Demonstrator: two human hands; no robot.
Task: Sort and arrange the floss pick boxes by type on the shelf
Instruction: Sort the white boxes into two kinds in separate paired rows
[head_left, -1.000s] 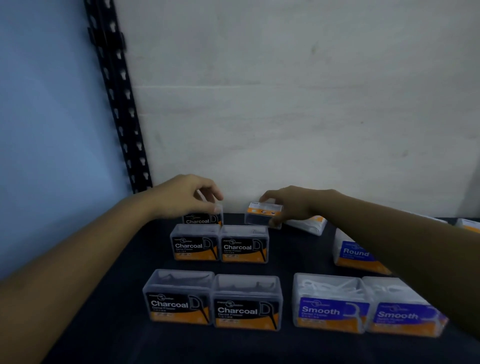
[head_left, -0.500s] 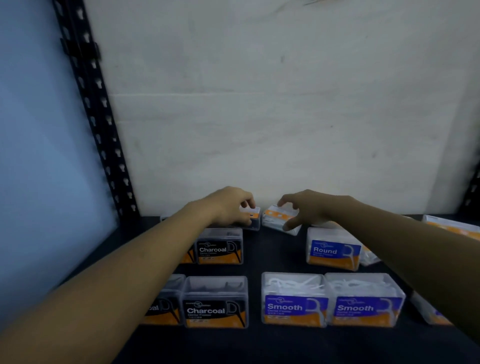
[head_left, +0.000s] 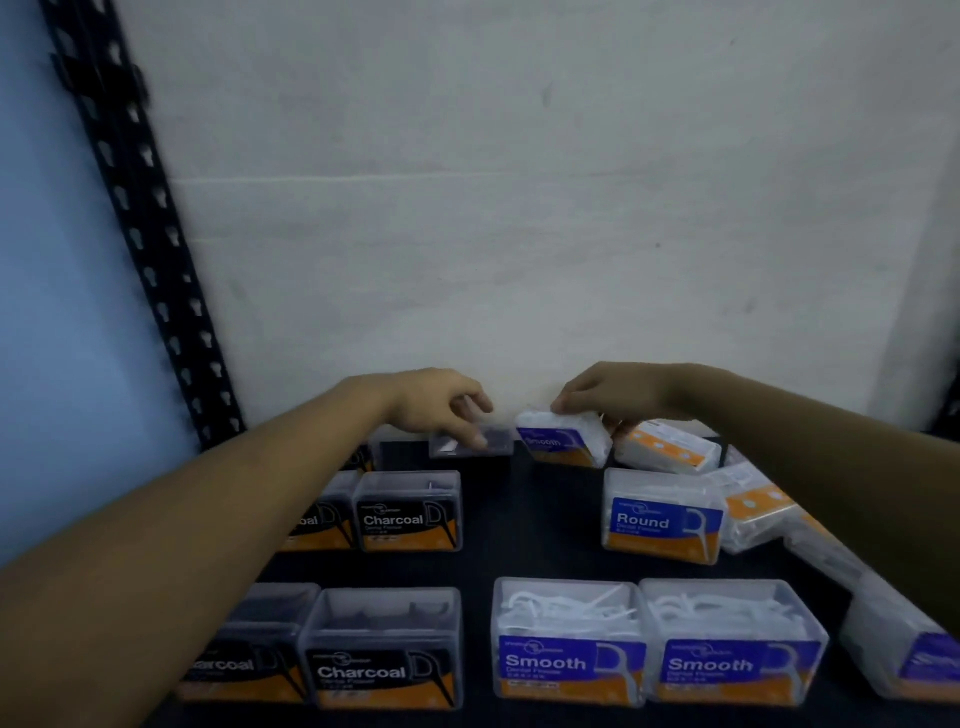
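Far left of frame: black perforated upright (head_left: 150, 249) beside a blue panel (head_left: 52, 312), with a white wall (head_left: 519, 208) closing the back edge of the dark shelf (head_left: 540, 540). Open room limited to a bare lane down the middle of the frame, plus narrow gaps between rows.

Lower left: front Charcoal boxes (head_left: 387, 649), clear plastic with black-and-orange labels, side by side, the left one partly hidden by a forearm. Just above: middle Charcoal boxes (head_left: 410, 512), the same pairing, also partly covered.

Left of centre, at the back: left hand (head_left: 441, 410) palm down, fingers curled over the top of a dark clear box (head_left: 498, 444), label unreadable and grip blurred.

Right of centre, near the wall: right hand (head_left: 613, 395) pinching the top of a tilted Smooth box (head_left: 563, 441), blue label facing forward, white picks inside.

Lower centre to right: front Smooth boxes (head_left: 569, 644) touching, upright. Above them, a Round box (head_left: 662, 514) standing alone. Right edge: loose boxes (head_left: 670, 452) lying askew, orange backs showing.
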